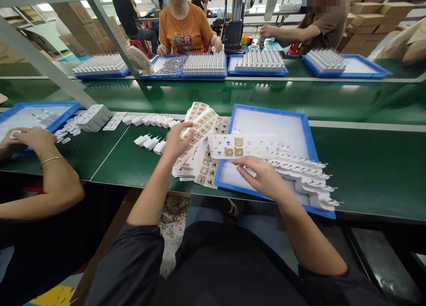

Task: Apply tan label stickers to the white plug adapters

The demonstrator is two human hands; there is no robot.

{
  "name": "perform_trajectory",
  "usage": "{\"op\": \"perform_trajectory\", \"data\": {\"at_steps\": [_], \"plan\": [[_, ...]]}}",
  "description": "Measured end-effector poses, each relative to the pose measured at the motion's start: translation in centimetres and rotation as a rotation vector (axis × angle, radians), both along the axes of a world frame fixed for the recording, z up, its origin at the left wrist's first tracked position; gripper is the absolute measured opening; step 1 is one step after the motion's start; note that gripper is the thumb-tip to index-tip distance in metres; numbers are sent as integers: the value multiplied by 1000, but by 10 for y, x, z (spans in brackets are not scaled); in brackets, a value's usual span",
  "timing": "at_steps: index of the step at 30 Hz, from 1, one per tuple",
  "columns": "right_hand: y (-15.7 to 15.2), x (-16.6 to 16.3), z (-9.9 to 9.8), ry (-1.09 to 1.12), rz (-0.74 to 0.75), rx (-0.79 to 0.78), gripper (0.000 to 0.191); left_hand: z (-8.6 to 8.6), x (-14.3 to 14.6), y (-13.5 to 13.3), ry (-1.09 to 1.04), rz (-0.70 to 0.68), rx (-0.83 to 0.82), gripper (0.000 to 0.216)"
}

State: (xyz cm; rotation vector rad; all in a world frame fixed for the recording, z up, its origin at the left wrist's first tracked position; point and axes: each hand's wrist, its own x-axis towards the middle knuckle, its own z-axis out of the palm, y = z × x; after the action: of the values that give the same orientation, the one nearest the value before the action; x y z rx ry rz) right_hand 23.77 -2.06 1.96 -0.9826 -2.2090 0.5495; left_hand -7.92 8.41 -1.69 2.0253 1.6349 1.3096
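Note:
My left hand is open, its fingers apart over the left edge of a stack of sticker sheets. Just left of it, white plug adapters lie on the green bench with metal prongs showing. My right hand hovers above the near part of a blue-rimmed tray, thumb and fingers apart, and I see nothing held in it. Beyond its fingertips lies a mostly used sticker sheet, reaching across the tray's left rim. Rows of white adapters fill the tray's right front, partly behind my right hand.
At left, a co-worker's hands work beside another blue tray and stacked white blocks. A green conveyor runs behind the bench. Trays of adapters stand beyond it, before other people. A slanted metal post rises at left.

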Motion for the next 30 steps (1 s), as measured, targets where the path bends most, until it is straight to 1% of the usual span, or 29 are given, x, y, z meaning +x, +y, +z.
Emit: {"op": "perform_trajectory", "data": {"at_steps": [1,3,4,6,8,10,13,17,24,26,30], "plan": [[6,2,2,3,-52,37,24,5,28,7,88,-153,-27,30],[17,5,1,-2,-130,100,23,13,73,20,199,-326,-27,33],[22,6,0,-9,-161,130,22,15,89,26,233,-381,-48,31],[31,8,-5,-33,-210,182,21,14,107,35,268,-445,-119,28],[39,9,-9,-61,-239,220,21,10,112,41,279,-479,-204,27],[47,9,-12,-93,-264,251,22,5,109,45,280,-495,-256,24],[56,2,-13,-171,-314,313,22,1,104,46,255,-499,-263,22],[66,-9,-15,-282,-354,396,19,2,100,42,223,-500,-248,23],[75,-14,-25,-333,-352,482,17,2,103,34,213,-523,-277,26],[75,-15,-27,-334,-336,492,17,1,105,32,205,-506,-286,26],[75,-12,-26,-332,-305,490,15,-2,111,28,195,-429,-307,23]]}}
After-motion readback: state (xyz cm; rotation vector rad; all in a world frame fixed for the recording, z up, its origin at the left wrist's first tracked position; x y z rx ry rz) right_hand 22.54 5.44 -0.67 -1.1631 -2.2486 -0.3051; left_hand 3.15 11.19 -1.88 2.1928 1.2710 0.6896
